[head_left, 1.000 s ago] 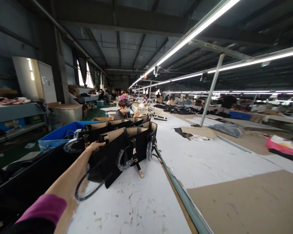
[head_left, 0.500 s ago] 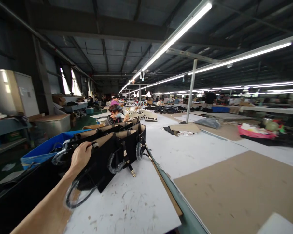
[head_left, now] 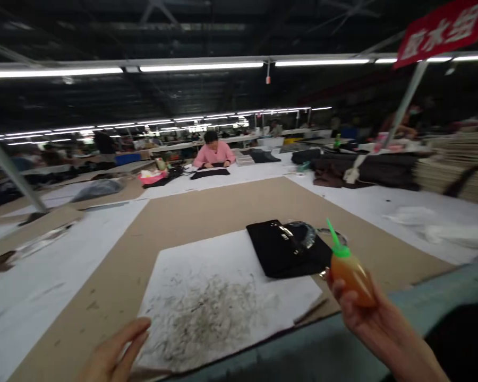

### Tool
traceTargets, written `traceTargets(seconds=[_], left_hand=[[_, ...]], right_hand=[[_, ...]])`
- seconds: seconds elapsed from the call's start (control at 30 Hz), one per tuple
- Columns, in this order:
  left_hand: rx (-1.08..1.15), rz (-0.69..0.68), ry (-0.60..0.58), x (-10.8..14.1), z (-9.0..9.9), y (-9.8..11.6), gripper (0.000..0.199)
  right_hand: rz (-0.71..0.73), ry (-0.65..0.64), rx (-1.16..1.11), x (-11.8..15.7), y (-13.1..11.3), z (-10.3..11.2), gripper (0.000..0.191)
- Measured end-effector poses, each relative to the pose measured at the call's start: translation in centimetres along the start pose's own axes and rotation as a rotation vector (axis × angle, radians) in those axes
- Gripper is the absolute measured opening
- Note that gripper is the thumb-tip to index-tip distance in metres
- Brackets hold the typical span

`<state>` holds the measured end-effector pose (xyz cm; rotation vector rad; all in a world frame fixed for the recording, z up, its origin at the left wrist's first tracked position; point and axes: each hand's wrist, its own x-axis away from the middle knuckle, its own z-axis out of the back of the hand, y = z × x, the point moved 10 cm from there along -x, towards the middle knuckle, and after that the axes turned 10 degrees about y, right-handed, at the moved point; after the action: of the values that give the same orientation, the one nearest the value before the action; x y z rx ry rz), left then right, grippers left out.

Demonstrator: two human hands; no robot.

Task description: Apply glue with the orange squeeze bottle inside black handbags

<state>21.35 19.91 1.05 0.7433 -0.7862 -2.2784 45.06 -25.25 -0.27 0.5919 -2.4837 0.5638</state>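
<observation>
My right hand (head_left: pixel 366 310) is wrapped round an orange squeeze bottle (head_left: pixel 352 278) with a green nozzle (head_left: pixel 332 233) that points up. Just beyond the bottle, a black bag piece (head_left: pixel 266 249) with metal fittings and a plastic-wrapped handle (head_left: pixel 305 236) lies on a smudged white sheet (head_left: pixel 219 313). At the sheet's lower left corner is my left hand (head_left: pixel 117 350), fingers apart, with nothing in it.
Brown board (head_left: pixel 207 209) lies under the sheet. Across the table a person in pink (head_left: pixel 214 154) leans over black material (head_left: pixel 210 173). Dark fabric (head_left: pixel 366 168) and stacked pieces (head_left: pixel 458 164) stand at the right. A pole (head_left: pixel 14 170) rises at the left.
The view has swung right, from the row of black bags to the brown board. My left hand has let go of a bag. My right hand has come into view with the bottle.
</observation>
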Motion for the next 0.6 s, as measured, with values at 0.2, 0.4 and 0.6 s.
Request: traceTargets(seconds=[0.2, 0.4, 0.6], left_hand=[[0.255, 0.089, -0.585, -2.2, -20.6, 15.5, 0.047], [-0.095, -0.541, -0.504, -1.4, -29.7, 25.9, 0.068], [-0.369, -0.823, -0.570, 0.3, -34.8, 29.9, 0.063]], right_hand=[[0.133, 0.138, -0.119, 0.7, -7.7, 6.2, 0.046], [0.222, 0.241, -0.188, 0.5, -11.9, 10.5, 0.044], [0.187, 0.301, -0.269, -0.2, -11.2, 10.9, 0.041]])
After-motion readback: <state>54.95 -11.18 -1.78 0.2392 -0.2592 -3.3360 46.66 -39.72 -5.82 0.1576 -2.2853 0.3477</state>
